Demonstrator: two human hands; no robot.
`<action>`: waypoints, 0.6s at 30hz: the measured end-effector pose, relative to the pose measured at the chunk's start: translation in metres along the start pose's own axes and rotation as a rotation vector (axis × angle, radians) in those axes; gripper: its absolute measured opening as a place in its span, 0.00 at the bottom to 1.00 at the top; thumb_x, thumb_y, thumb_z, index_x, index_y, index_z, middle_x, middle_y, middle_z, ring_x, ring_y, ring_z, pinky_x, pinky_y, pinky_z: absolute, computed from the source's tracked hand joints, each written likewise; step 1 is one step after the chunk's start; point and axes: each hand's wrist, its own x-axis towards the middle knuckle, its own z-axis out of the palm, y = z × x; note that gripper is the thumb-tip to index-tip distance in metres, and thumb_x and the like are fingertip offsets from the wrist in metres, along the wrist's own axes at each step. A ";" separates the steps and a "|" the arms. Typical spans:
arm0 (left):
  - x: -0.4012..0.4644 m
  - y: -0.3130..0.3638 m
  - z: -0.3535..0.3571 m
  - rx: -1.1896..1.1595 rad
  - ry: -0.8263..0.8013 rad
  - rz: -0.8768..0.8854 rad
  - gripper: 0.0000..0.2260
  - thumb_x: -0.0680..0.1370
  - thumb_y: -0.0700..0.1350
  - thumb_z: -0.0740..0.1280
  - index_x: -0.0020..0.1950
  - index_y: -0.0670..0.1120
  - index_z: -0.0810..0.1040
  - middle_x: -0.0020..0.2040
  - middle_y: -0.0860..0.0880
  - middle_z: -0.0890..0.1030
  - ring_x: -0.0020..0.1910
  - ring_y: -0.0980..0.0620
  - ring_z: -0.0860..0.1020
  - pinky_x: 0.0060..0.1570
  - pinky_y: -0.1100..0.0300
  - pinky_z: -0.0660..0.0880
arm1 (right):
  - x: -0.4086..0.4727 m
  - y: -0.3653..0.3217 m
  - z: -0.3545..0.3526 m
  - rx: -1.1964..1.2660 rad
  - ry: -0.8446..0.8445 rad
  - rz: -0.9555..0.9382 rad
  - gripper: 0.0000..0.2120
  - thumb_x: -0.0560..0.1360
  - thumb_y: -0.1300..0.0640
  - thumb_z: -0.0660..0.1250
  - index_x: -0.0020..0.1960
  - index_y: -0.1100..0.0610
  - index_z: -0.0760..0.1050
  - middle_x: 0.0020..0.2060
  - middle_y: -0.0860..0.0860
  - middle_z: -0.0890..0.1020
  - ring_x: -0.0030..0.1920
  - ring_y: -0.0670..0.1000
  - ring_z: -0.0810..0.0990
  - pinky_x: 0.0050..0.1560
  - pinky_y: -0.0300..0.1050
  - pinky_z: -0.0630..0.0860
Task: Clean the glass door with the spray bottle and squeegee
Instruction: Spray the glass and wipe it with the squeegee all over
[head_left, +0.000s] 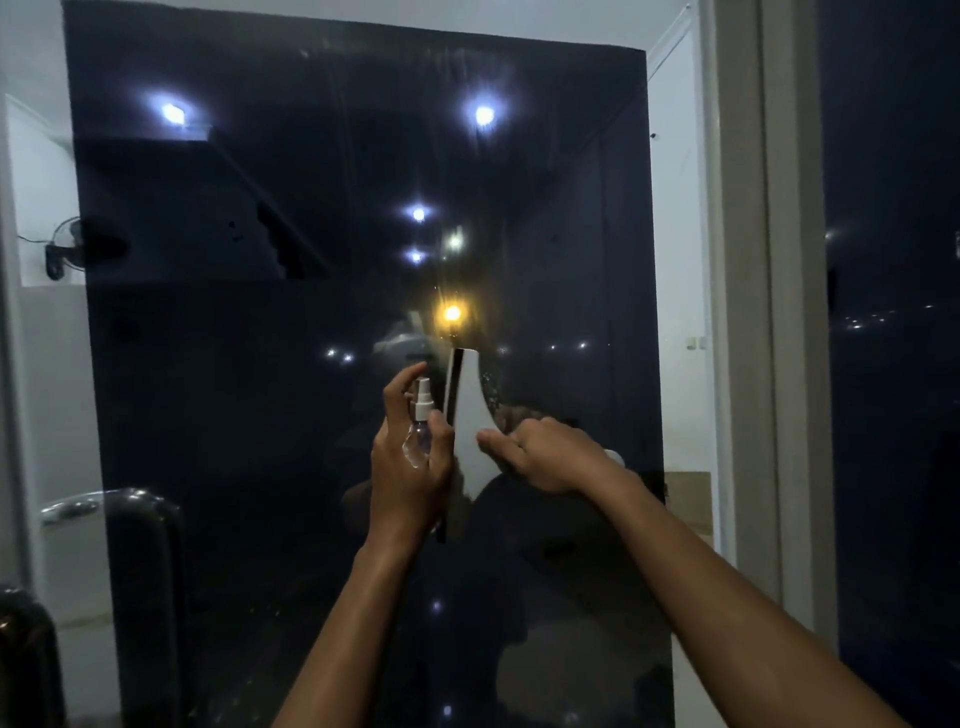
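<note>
The glass door (311, 364) fills most of the view, a dark tinted pane standing upright straight ahead; it mirrors several white ceiling lights and one yellow light, and shows a patch of fine droplets just right of the squeegee's upper end. The spray bottle (418, 426) is small and clear with a white pump top; how much liquid it holds cannot be told through the glare. The left hand (410, 467) is raised in front of the pane, fingers and thumb curled round the bottle's body, the forefinger lifted above the pump top; its forearm reaches up from the bottom of the view. The right hand (545, 457) grips the handle of the squeegee (470, 431), fingers wrapped over it and thumb laid along the white head; its forearm slants in from the lower right. The squeegee is white with a black rubber strip along its left edge, held upright close to the pane, just right of the bottle and nearly touching the left hand; whether the strip touches the glass cannot be told. A metal door handle (130, 514) curves at the lower left; a pale door frame (753, 312) stands to the right; a wall fan (65, 244) hangs at the left.
</note>
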 end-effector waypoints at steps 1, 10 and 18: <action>-0.002 -0.002 0.000 -0.015 -0.007 -0.004 0.19 0.83 0.45 0.61 0.71 0.61 0.63 0.47 0.56 0.79 0.41 0.52 0.81 0.36 0.62 0.78 | -0.006 0.013 -0.001 0.013 -0.025 0.028 0.34 0.76 0.26 0.43 0.33 0.49 0.73 0.42 0.49 0.79 0.48 0.52 0.77 0.55 0.59 0.74; -0.009 -0.002 0.004 -0.022 -0.004 -0.023 0.18 0.82 0.45 0.60 0.71 0.57 0.66 0.46 0.57 0.77 0.37 0.50 0.79 0.35 0.65 0.75 | -0.073 0.105 0.014 0.123 0.022 0.225 0.36 0.74 0.26 0.46 0.32 0.54 0.74 0.32 0.52 0.80 0.35 0.51 0.80 0.43 0.46 0.74; -0.008 0.001 -0.006 0.018 0.013 -0.016 0.17 0.82 0.44 0.61 0.71 0.54 0.67 0.46 0.56 0.77 0.37 0.49 0.79 0.34 0.56 0.77 | -0.071 0.062 -0.005 0.556 0.331 0.248 0.33 0.76 0.30 0.52 0.27 0.54 0.73 0.24 0.50 0.78 0.26 0.46 0.76 0.38 0.46 0.70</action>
